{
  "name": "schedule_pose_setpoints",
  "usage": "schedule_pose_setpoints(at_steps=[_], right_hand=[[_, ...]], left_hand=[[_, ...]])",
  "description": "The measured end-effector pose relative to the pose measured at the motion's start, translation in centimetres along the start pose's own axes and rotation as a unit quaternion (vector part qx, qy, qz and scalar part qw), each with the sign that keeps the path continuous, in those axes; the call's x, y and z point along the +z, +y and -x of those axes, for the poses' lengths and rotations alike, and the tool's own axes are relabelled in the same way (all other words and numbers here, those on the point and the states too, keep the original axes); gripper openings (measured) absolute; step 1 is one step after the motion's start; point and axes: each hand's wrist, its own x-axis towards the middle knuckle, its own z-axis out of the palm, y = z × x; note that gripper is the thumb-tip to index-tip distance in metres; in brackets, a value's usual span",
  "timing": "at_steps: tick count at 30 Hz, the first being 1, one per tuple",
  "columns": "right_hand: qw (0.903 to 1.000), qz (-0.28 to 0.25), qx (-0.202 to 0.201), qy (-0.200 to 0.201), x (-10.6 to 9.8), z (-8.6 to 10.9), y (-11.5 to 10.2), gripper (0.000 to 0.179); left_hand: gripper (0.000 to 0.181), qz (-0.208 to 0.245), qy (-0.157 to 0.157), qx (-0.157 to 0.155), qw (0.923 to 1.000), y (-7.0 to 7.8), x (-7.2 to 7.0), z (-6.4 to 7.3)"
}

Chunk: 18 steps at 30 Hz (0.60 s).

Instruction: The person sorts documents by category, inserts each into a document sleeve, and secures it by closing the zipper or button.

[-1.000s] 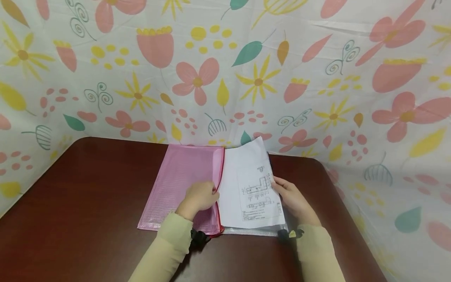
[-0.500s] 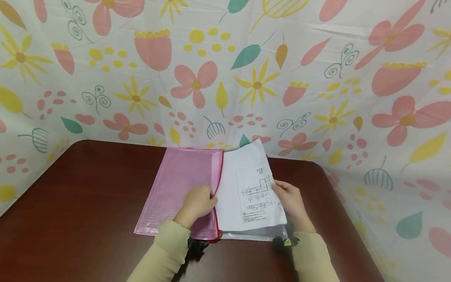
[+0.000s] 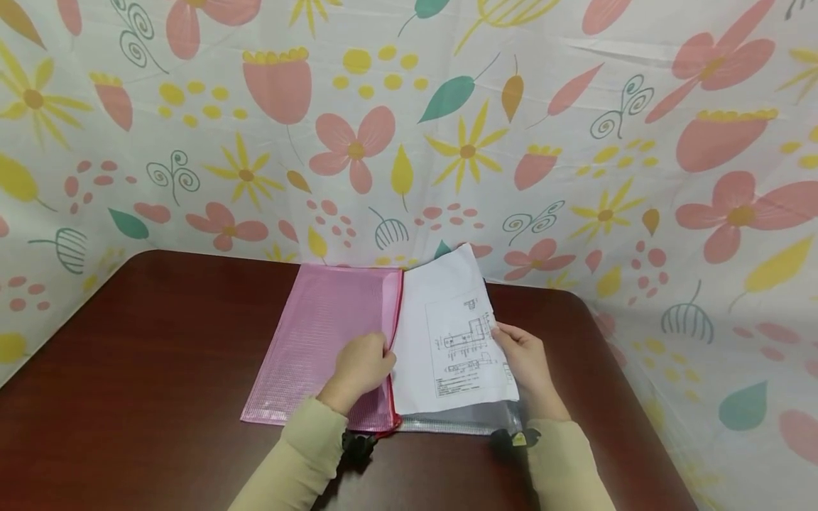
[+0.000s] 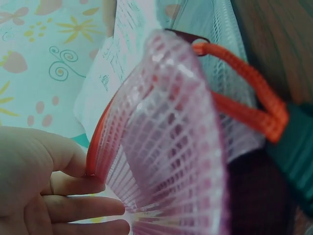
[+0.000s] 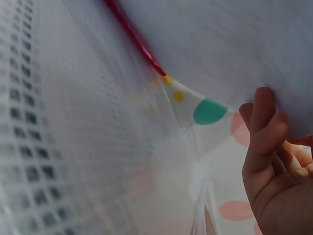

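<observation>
A pink mesh zip pouch (image 3: 326, 333) lies on the table, its red zipper edge (image 3: 397, 319) facing right. My left hand (image 3: 362, 363) pinches that edge between thumb and index finger; in the left wrist view the pouch (image 4: 171, 132) bulges, its other fingers spread beneath. My right hand (image 3: 527, 358) pinches the right edge of a white paper sheet (image 3: 441, 305) printed with a technical drawing. The sheet's left edge meets the red edge; I cannot tell how much is inside. Beneath the sheet lies a clear mesh pouch (image 3: 447, 424).
The dark brown table (image 3: 160, 355) has rounded far corners. Behind it hangs a white cloth (image 3: 409, 142) with a flower print. Black straps sit at both wrists. An orange cord loop (image 4: 259, 88) hangs from the zipper pull near the left wrist.
The paper has risen slightly at its lower edge, and a little more of the clear pouch shows below it. Both hands keep their holds and have barely moved.
</observation>
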Motion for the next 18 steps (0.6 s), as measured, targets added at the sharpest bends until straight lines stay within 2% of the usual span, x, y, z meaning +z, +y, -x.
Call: schedule_pose_setpoints(at_steps=[6,12,18], right_hand=[[0.9991,-0.038,0.017,-0.009,0.34,0.03,-0.13,0.04],[0.9981,-0.05,0.036,-0.003,0.54,0.0,-0.26,0.041],[0.9982,-0.04,0.045,0.001,1.07,0.13,-0.08,0.04]], left_hand=[[0.022,0.001,0.01,0.007,0.9999,0.0,0.1,-0.13],[0.021,0.001,0.016,0.01,0.9998,-0.04,0.31,-0.16],[0.02,0.01,0.015,0.006,0.9998,0.0,0.4,-0.13]])
